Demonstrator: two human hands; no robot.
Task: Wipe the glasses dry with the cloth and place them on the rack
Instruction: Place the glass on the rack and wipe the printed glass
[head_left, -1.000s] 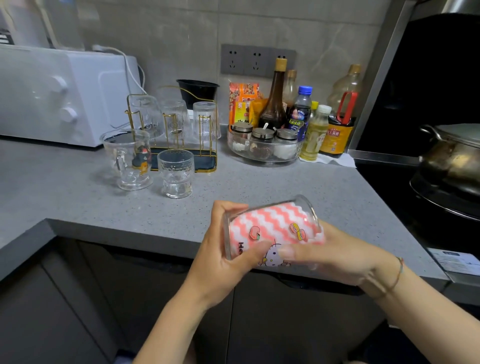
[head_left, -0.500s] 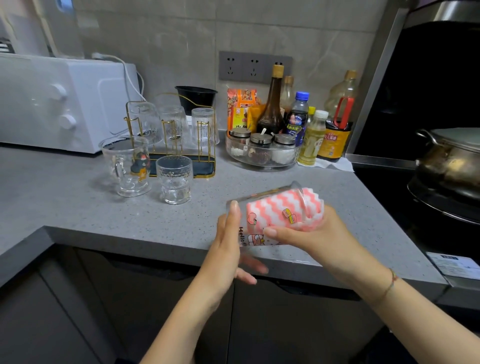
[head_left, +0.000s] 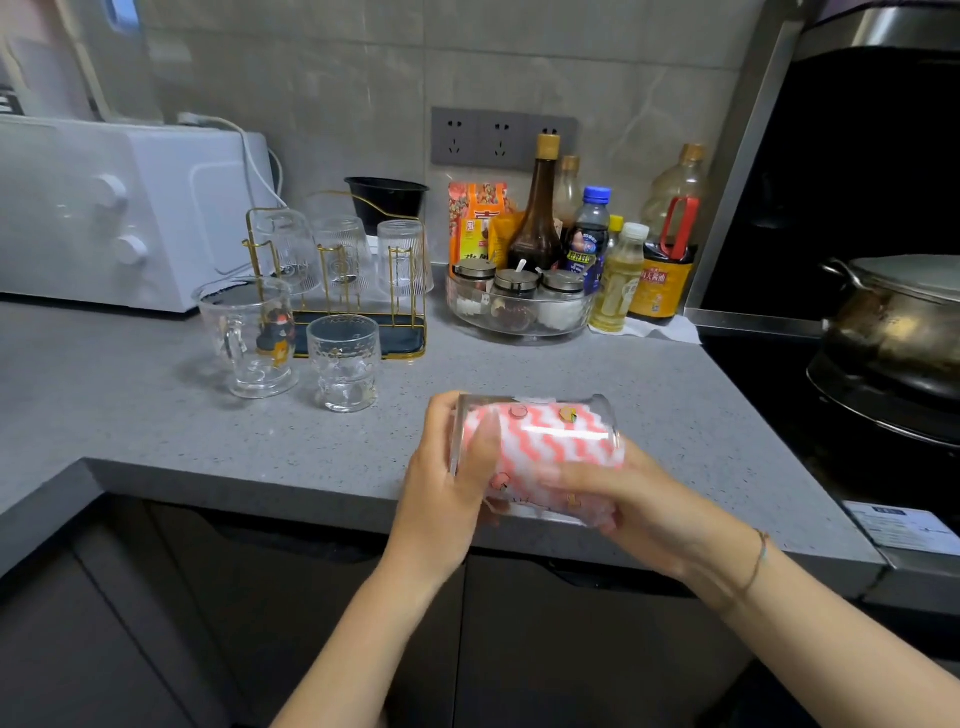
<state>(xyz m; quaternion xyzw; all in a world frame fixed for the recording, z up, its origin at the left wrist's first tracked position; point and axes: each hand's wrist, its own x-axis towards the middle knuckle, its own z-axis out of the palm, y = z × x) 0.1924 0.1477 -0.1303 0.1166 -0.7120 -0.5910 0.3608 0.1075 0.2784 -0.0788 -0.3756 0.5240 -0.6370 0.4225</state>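
Lying on its side above the countertop's (head_left: 156, 431) front edge, the printed glass (head_left: 540, 415) is gripped at its base end by the left hand (head_left: 447, 483). The right hand (head_left: 623, 499) grasps its mouth end, pink-and-white cloth (head_left: 550, 441) stuffed inside. Toward the back edge, the gold rack (head_left: 410, 332) holds three inverted glasses; a mug (head_left: 249, 338) and tumbler (head_left: 343, 364) stand upright just before it.

Pot (head_left: 898, 332) cut by right edge; bottle labels (head_left: 658, 286) unreadable.
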